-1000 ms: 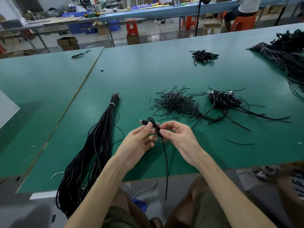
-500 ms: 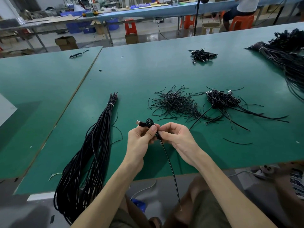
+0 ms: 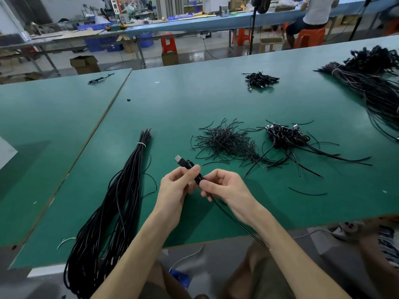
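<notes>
My left hand (image 3: 176, 187) grips a black USB cable (image 3: 197, 177) coiled into a small bundle just above the green table (image 3: 194, 100). Its silver plug (image 3: 178, 158) sticks out up and to the left past my thumb. My right hand (image 3: 224, 187) pinches the same bundle from the right, and the cable's loose tail (image 3: 235, 222) runs down under my right wrist and off the table's front edge.
A long tied bundle of black cables (image 3: 121, 197) lies to the left and hangs over the front edge. A pile of short black ties (image 3: 224, 141) and a heap of coiled cables (image 3: 285, 137) lie behind my hands. More cables (image 3: 375, 83) fill the far right. A person sits at a far bench.
The coil has been drawn tighter and the open loop above my fingers is gone. The loose tail has swung to the right, under my right wrist.
</notes>
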Demonstrator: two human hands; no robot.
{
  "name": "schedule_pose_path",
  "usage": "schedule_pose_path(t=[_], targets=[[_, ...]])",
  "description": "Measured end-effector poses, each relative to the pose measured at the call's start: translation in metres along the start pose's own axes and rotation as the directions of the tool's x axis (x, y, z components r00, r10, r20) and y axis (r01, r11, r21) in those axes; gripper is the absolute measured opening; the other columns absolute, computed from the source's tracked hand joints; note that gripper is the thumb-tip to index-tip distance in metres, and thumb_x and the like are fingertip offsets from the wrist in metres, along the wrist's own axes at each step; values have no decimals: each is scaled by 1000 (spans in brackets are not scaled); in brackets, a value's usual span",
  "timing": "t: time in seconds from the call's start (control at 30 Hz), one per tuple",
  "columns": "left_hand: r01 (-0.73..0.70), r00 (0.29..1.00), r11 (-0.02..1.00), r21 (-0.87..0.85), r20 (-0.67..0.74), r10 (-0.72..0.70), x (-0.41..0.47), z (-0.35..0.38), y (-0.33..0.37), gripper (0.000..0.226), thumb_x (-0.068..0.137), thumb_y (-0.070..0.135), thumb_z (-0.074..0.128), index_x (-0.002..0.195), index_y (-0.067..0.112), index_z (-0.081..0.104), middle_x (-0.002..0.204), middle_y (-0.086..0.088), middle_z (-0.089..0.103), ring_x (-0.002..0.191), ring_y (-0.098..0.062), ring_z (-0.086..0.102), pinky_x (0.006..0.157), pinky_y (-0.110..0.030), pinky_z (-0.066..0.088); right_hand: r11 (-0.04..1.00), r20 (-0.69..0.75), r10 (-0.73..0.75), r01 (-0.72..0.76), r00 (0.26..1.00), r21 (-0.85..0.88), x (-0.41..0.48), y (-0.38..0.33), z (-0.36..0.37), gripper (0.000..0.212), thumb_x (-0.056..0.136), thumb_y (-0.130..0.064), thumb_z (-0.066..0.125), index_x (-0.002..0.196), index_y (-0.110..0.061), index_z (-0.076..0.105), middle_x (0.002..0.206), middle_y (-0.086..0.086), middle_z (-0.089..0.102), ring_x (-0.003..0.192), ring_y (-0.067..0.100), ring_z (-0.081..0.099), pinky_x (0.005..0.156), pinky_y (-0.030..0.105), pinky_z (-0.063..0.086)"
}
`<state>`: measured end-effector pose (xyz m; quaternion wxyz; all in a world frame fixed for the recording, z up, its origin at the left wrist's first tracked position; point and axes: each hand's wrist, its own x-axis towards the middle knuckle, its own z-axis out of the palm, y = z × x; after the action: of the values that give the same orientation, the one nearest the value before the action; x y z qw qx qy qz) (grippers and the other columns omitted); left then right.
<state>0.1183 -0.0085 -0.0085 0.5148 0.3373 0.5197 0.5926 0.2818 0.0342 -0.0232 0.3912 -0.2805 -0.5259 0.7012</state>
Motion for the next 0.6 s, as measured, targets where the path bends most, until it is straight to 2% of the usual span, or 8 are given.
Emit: schedule_pose_path(t=[0.1, 0.2, 0.37, 0.5, 0.6], targets=[[66, 991, 989, -135, 126, -49, 1, -6, 3, 31, 82, 28, 83, 84, 8, 59, 72, -8, 51, 66, -20, 50, 82, -39, 42, 1000, 51, -7, 6, 999, 20, 1, 1, 0, 12, 92, -10, 75, 97, -1, 68, 83, 16, 73, 66, 19, 64, 60, 25, 52], [127, 977, 977, -169, 191, -94, 1, -9, 3, 39, 82, 30, 84, 102, 7, 60, 74, -5, 53, 67, -18, 51, 83, -37, 48, 1000, 88, -5, 3, 996, 16, 2, 0, 1, 13, 94, -6, 71, 99, 3, 64, 95, 21, 75, 63, 18, 63, 57, 25, 50], [110, 978, 987, -116, 191, -86, 1, -8, 4, 37, 84, 37, 83, 98, 6, 69, 73, -7, 56, 67, -17, 58, 84, -35, 48, 998, 50, -29, 26, 998, 56, 2, -2, 2, 18, 91, -11, 70, 98, 4, 61, 99, 27, 74, 57, 18, 60, 54, 25, 49], [71, 979, 996, -57, 196, -58, 4, -14, 6, 48, 72, 48, 90, 98, 11, 78, 72, -4, 58, 71, -15, 62, 71, -23, 53, 995, 26, -15, 13, 1000, 95, 1, -3, 1, 21, 86, -20, 76, 92, -3, 66, 102, 30, 73, 55, 20, 58, 53, 27, 47], [80, 978, 996, -32, 198, -72, 5, -20, 5, 52, 70, 48, 92, 104, 12, 78, 73, -5, 57, 76, -21, 60, 75, -26, 54, 998, 42, -6, 4, 999, 67, 0, -2, -1, 22, 86, -27, 79, 90, -8, 68, 101, 29, 74, 52, 17, 56, 50, 25, 45]])
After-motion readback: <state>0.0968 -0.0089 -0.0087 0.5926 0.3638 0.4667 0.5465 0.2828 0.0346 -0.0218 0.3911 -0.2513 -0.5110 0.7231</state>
